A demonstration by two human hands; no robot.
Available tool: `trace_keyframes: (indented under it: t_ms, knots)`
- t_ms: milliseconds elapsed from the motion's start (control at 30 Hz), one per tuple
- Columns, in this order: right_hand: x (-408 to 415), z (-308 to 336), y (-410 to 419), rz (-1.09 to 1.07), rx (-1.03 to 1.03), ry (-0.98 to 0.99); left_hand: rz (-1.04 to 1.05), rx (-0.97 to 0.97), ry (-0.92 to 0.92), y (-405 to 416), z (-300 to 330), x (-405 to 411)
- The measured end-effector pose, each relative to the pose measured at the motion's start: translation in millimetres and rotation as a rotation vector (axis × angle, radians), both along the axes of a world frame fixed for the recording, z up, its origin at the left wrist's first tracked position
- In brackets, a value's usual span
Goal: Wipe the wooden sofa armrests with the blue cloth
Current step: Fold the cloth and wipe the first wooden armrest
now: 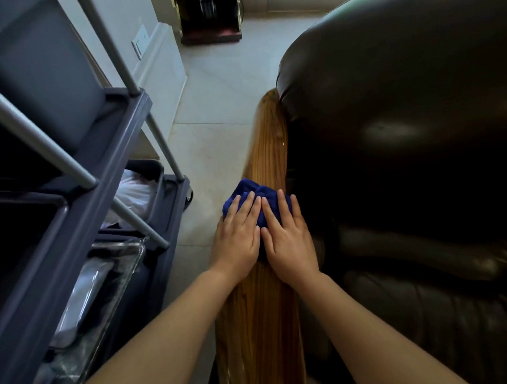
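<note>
A long glossy wooden armrest (267,146) runs from the bottom of the view up the middle, along the left side of a dark leather sofa (406,139). A bunched blue cloth (253,190) lies on the armrest about halfway along. My left hand (237,237) and my right hand (288,236) press flat on the cloth side by side, fingers pointing away from me and touching at the middle. Most of the cloth is hidden under the palms.
A grey cleaning cart (82,203) with metal posts and shelves stands close on the left, holding white linen (131,190) and a clear tray. A strip of pale tiled floor (215,110) separates cart and armrest. A wooden cabinet (209,15) stands at the far wall.
</note>
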State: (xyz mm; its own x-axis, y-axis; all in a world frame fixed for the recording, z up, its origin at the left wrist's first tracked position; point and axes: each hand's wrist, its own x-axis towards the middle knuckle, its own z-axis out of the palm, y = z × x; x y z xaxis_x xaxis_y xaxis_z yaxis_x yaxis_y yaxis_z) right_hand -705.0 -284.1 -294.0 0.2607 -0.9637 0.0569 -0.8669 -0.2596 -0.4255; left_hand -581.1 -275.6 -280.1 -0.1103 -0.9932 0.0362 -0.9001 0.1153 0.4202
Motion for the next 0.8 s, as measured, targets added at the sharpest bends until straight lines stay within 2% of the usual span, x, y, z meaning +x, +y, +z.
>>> trace_keyframes:
  t_ms: [233,433,500,567,667,733,800]
  knots:
    - [-16.0,-9.4,59.3,0.02,0.032,-0.023,0.019,-0.021,-0.143,59.5,-8.5,-16.1]
    - [-34.2,1.9,101.9,0.159,0.207,0.088,-0.002,0.177,-0.043,112.4,1.5,-21.9]
    - [-43.1,12.1,106.0,0.22,0.213,0.108,-0.037,0.218,-0.075,120.9,9.5,-14.6]
    - [-54.7,22.0,112.6,0.219,0.136,0.077,-0.093,0.175,-0.17,128.4,18.9,-7.0]
    - [-65.2,27.0,123.6,0.066,-0.045,-0.052,-0.13,0.041,-0.212,136.7,37.2,-1.5]
    - [-64.3,23.2,126.6,0.051,-0.044,-0.064,-0.135,-0.04,-0.203,141.5,34.7,-2.0]
    - [-61.1,18.9,126.7,0.041,0.008,-0.104,-0.097,-0.023,-0.178,142.9,34.3,-6.4]
